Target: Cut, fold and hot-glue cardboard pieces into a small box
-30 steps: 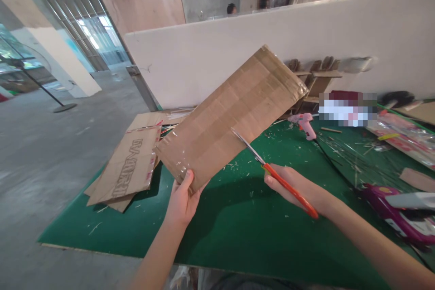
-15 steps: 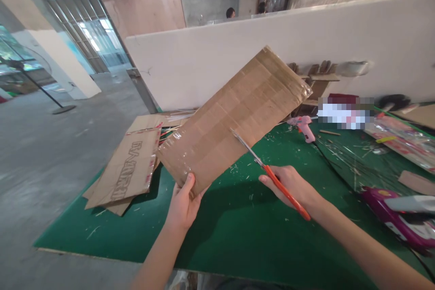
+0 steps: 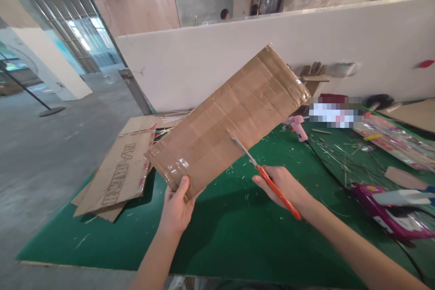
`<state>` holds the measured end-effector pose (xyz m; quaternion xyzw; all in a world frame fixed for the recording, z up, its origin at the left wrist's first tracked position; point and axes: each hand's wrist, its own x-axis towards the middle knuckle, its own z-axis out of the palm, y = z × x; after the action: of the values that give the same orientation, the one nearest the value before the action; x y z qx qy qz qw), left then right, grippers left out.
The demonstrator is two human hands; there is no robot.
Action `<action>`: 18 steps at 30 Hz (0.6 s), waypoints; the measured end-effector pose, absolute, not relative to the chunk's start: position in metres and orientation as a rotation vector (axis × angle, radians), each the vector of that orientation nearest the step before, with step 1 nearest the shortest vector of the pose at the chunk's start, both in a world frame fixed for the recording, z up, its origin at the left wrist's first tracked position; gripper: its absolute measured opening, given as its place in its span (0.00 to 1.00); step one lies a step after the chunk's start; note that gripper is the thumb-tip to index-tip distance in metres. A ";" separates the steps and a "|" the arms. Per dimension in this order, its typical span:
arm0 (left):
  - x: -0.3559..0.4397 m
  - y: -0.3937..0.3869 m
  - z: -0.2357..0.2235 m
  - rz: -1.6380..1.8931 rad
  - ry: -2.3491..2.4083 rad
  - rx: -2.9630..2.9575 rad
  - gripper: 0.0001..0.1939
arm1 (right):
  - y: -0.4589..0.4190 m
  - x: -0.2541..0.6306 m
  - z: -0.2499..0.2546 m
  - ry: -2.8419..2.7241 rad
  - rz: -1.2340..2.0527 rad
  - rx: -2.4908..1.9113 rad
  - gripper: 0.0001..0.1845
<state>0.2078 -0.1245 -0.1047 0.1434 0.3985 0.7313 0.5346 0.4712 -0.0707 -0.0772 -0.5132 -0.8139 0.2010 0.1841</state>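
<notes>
A long rectangular piece of brown cardboard (image 3: 234,104), with shiny tape along its short ends, is held tilted above the green table. My left hand (image 3: 178,208) is closed on its lower left corner, thumb on the face and fingers behind. In my right hand (image 3: 285,186) is a pair of orange-handled scissors (image 3: 272,186). The scissor blades lie over the middle of the cardboard, their tips pointing up and left. Whether the blades cut into the sheet I cannot tell.
Printed cardboard sheets (image 3: 118,172) are stacked on the green table (image 3: 217,249) at left. To the right lie a pink glue gun (image 3: 297,128), thin strips and a purple-and-white tool (image 3: 387,208). A low white partition (image 3: 190,54) stands behind; two heads show beyond it.
The view has shifted slightly, so most things appear further left. The cardboard and scissors keep nearly the same position relative to each other, and both hands keep their grips.
</notes>
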 end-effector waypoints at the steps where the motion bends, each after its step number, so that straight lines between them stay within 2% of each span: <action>1: 0.208 -0.124 -0.104 1.744 0.952 0.335 0.21 | -0.071 0.470 -0.079 -2.277 0.556 -1.452 0.25; 14: 0.209 -0.124 -0.108 1.745 0.967 0.357 0.22 | -0.066 0.469 -0.089 -2.206 0.565 -1.449 0.27; 18: 0.203 -0.121 -0.102 1.742 0.979 0.473 0.26 | -0.065 0.473 -0.092 -2.189 0.607 -1.442 0.27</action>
<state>0.2027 -0.1207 -0.1017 0.1971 0.4081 0.7257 0.5177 0.4728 -0.0645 -0.0920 -0.5224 -0.7929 0.2199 0.2237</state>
